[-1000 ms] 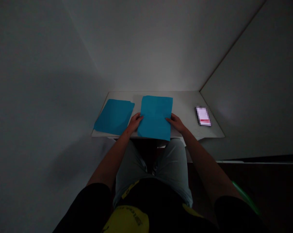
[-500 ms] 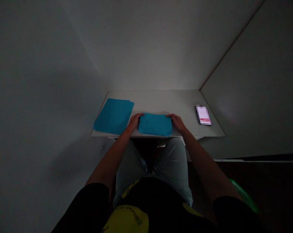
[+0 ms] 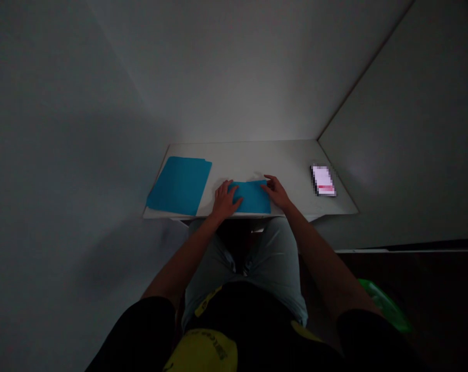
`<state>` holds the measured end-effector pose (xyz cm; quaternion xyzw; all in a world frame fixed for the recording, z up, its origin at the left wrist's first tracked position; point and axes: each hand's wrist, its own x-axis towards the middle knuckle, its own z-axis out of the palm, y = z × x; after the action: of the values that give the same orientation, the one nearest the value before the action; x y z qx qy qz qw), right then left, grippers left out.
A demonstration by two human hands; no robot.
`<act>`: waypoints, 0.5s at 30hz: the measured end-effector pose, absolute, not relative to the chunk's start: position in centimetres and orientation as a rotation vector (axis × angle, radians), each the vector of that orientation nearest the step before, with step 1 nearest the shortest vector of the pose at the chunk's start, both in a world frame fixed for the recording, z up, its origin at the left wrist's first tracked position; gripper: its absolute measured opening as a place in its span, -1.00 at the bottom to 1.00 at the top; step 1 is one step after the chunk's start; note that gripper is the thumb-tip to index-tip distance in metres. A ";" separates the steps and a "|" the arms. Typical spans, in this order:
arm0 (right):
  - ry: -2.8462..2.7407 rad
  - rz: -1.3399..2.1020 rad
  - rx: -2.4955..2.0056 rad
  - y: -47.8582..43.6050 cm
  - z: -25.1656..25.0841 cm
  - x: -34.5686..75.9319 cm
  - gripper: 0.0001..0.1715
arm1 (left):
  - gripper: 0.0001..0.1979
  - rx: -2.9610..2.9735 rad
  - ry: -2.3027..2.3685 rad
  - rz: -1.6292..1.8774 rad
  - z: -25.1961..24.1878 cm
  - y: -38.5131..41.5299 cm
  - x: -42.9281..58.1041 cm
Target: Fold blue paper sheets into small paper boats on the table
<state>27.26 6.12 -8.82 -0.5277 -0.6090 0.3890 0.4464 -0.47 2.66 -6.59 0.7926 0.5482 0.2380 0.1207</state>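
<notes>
A folded blue sheet of paper (image 3: 254, 197) lies flat near the front edge of the white table (image 3: 257, 160). My left hand (image 3: 225, 200) rests on its left end with the fingers spread. My right hand (image 3: 276, 192) touches its right end, fingers slightly curled. Neither hand lifts the sheet, and my left hand hides part of it. A blue card folder (image 3: 178, 186) lies flat to the left of my left hand, not touching it.
A phone (image 3: 323, 181) with a lit screen lies at the table's right side. Walls close in the table at the back and right. My knees (image 3: 249, 253) sit below the front edge. A green object (image 3: 385, 305) lies on the floor at right.
My left hand has moved from the sheet's left edge onto its top, fingers spread. The folded sheet looks slightly narrower, and my right hand has shifted slightly back from it.
</notes>
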 end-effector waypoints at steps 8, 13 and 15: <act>-2.147 0.621 -1.231 4.4 -8.1 26.1 -0.52 | 0.03 2.140 1.911 0.602 -6.6 2.5 0.6; -2.299 0.369 -1.290 3.4 -8.2 26.1 -0.57 | 0.03 2.063 1.876 0.680 -6.9 3.1 0.4; -2.294 0.333 -1.359 3.1 -8.2 26.0 -0.56 | -0.01 1.995 1.860 0.758 -7.1 3.5 0.2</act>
<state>26.03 3.05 -8.20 -0.4928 -0.8318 0.1209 0.2251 0.16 3.52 -7.09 0.6961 0.6492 0.2646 0.1547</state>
